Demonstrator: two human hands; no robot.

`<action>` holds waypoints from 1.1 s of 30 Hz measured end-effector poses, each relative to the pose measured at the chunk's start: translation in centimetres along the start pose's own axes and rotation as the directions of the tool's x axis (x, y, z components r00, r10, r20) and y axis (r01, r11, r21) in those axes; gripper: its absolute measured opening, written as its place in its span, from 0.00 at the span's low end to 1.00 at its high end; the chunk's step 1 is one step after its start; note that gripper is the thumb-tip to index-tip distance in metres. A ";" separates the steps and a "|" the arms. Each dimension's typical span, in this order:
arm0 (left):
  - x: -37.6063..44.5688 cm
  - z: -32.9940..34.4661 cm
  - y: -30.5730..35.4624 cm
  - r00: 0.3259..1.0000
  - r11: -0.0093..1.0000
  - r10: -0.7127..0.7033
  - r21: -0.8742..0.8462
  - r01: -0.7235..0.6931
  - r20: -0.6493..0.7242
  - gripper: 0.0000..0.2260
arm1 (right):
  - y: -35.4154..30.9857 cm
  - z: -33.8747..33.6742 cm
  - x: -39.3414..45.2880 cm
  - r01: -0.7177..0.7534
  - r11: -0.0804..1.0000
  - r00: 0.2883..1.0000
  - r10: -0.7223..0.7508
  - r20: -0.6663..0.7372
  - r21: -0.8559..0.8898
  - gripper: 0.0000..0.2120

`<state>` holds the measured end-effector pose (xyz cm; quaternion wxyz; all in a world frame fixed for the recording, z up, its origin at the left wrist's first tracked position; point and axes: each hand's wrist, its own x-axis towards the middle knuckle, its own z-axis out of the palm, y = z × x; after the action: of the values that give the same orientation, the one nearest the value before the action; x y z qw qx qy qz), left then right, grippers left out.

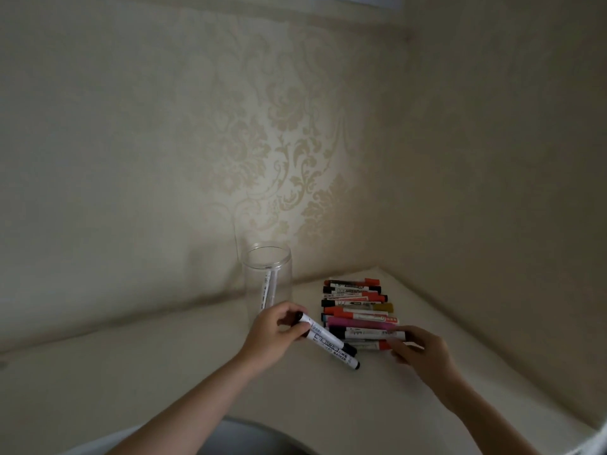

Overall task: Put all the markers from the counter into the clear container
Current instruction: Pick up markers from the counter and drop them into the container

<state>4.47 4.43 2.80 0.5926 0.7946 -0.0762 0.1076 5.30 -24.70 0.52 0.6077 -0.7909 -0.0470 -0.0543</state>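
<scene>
A clear round container [266, 277] stands upright on the counter [164, 372] near the wall, with one white marker [265, 292] leaning inside it. Just right of it lies a row of several markers [358, 310] in red, black, pink and olive, stacked side by side. My left hand [272, 334] is shut on two white markers with black caps [328, 341], held slanting down to the right, just in front of the container. At the near end of the row, my right hand [417, 351] pinches the tip of a white marker [369, 333].
Patterned wallpaper walls meet in a corner right behind the markers. The counter narrows toward that corner. A curved pale edge of a basin or seat [236, 435] shows at the bottom.
</scene>
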 end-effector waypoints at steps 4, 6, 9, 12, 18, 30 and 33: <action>1.4 -1.3 3.5 0.993 0.996 0.091 -0.017 -0.093 -0.078 0.07 | -1.1 0.0 0.1 0.002 0.999 0.998 0.001 -0.061 0.054 0.05; 2.5 -2.7 6.1 0.976 0.986 0.166 -0.003 -0.168 -0.139 0.10 | -1.8 0.0 0.3 0.010 0.999 0.998 -0.007 -0.066 0.033 0.05; 4.2 -5.8 9.6 0.945 0.970 0.224 -0.042 -0.240 -0.239 0.13 | -3.8 0.6 0.6 0.034 0.999 0.997 -0.035 -0.062 -0.009 0.05; 5.6 -10.1 11.6 0.903 0.958 0.226 -0.083 -0.274 -0.364 0.08 | -6.8 1.1 1.3 0.089 0.995 0.991 -0.093 -0.098 -0.040 0.04; 6.8 -14.8 10.8 0.917 0.909 0.288 0.379 -0.170 -0.278 0.06 | -11.8 2.1 3.4 0.184 0.979 0.966 -0.197 -0.166 -0.086 0.07; 10.2 -11.3 8.1 0.992 0.781 0.065 0.614 -0.116 0.106 0.14 | -19.5 7.8 7.7 0.354 0.930 0.921 -0.365 -0.132 -0.102 0.07; 10.0 -11.9 7.0 0.986 0.824 0.163 0.554 -0.120 -0.029 0.07 | -20.6 9.6 9.0 0.374 0.899 0.921 -0.389 -0.022 -0.229 0.06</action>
<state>11.43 13.88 15.15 0.3321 0.9188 -0.0786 0.1985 11.64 -10.00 19.08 0.4949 -0.8267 -0.1742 -0.2035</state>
